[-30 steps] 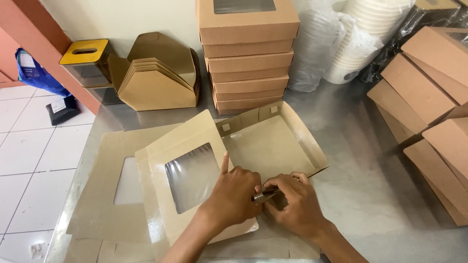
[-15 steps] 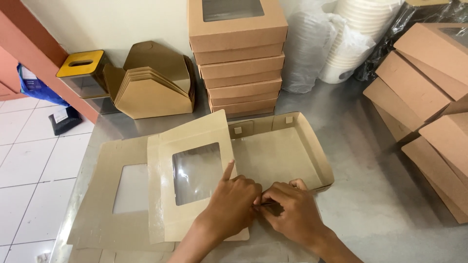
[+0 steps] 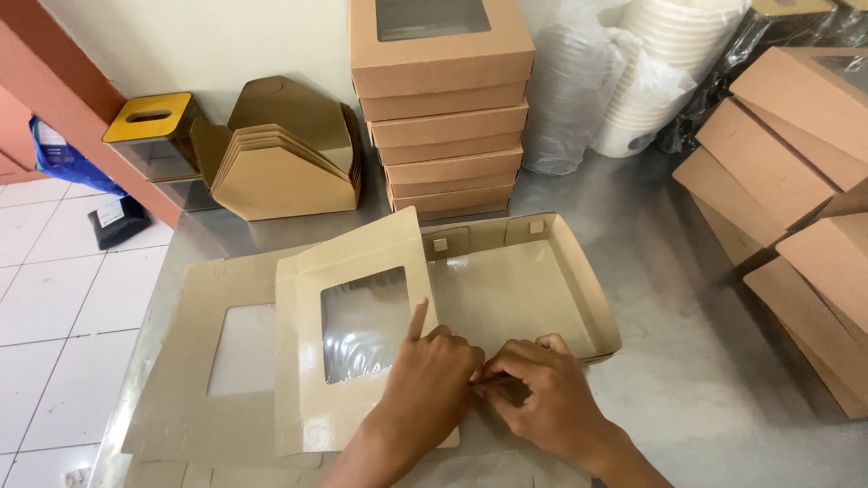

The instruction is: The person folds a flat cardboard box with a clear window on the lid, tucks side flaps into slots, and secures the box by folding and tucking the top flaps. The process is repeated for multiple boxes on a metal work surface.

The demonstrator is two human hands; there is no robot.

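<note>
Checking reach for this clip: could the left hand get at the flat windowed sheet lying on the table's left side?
Probably yes. The left hand rests on the windowed lid, and the flat sheet lies just beyond with nothing between.

We count five closed window boxes (image 3: 443, 108) stacked at 12 o'clock, two flat window blanks (image 3: 235, 361) at 9 o'clock, one yellow-topped box (image 3: 149, 117) at 10 o'clock.

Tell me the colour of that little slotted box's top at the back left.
Yellow top on the slotted box, head view.
</note>
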